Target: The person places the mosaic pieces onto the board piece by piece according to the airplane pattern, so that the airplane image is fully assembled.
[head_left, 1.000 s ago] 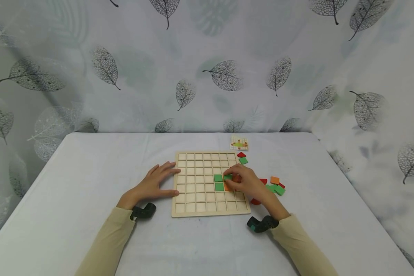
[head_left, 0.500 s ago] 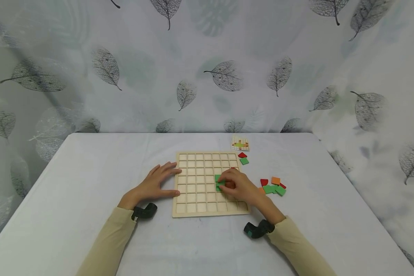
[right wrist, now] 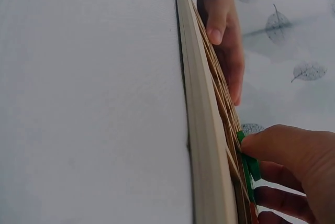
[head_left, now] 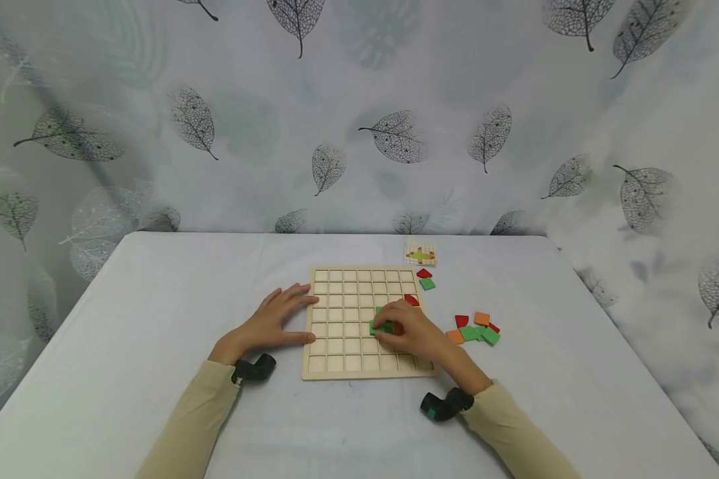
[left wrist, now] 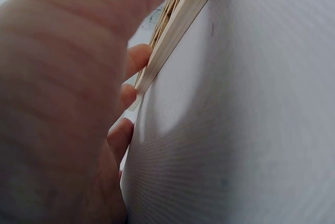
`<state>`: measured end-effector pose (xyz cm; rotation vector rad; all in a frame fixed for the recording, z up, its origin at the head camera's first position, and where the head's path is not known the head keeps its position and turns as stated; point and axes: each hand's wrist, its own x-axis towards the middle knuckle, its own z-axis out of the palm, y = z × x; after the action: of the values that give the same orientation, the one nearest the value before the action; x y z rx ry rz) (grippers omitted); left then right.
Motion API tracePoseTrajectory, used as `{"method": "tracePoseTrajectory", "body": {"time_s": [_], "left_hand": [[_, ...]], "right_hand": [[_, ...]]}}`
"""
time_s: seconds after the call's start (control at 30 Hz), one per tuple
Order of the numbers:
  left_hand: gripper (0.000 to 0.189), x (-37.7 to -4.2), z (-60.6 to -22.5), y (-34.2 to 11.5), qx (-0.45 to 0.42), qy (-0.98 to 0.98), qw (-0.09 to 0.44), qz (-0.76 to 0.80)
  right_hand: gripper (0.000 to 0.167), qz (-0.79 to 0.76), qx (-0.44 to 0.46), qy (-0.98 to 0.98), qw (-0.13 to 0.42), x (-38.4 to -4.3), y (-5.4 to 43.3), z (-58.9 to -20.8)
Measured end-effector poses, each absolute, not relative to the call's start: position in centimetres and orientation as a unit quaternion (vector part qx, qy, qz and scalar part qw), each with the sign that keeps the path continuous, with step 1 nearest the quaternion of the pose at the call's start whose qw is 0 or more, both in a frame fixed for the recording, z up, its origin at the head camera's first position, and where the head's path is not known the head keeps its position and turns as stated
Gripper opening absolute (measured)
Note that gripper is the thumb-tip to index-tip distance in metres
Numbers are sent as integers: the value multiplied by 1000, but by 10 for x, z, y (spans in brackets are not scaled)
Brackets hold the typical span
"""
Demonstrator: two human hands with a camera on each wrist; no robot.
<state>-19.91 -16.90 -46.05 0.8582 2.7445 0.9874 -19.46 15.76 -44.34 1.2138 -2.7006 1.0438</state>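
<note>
A pale wooden grid board point(head_left: 341, 330) lies on the white-covered table. My left hand point(head_left: 272, 321) rests along its left side, fingers spread and fairly straight, with fingertips and thumb at the edge. Over the right half of the board, my right hand point(head_left: 416, 330) pinches a green square tile point(right wrist: 252, 166) between thumb and fingers, low over the cells. Green showing at the fingertips point(head_left: 376, 326) overlaps the cells there, and the hand hides several cells. A red rounded piece point(head_left: 411, 299) shows on the board just beyond that hand.
A small pattern card point(head_left: 421, 253) lies behind the board's far right corner. Close by are a red piece point(head_left: 424, 273) and a green tile point(head_left: 427, 284). Right of the board sits a loose pile with green tiles point(head_left: 490, 336), orange squares point(head_left: 482, 319) and red pieces point(head_left: 461, 320).
My right hand has moved left and nearer to me over the board with a green tile in its fingers, uncovering the red piece. The left hand stays at the board's edge.
</note>
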Motion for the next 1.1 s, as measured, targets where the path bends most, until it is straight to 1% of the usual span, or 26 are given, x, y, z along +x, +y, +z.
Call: {"method": "tracePoseTrajectory", "body": {"time_s": [0.37,0.53,0.63,1.1], "left_hand": [[72,-198,-459,-170,283,901,53,324],[71,-198,-458,-169,285,901,53,324],[71,-198,-457,-168,285,901,54,323],[71,-197,-455,-169,287,899,51,326]], "right_hand": [[8,317,386,-866,5,-195,150,-446],[5,318,367,-875,-7,-194,148,-446],[7,319,358,-878,-15,-193,148,-445],[11,319,376,-870,-21,-192,150,-442]]}}
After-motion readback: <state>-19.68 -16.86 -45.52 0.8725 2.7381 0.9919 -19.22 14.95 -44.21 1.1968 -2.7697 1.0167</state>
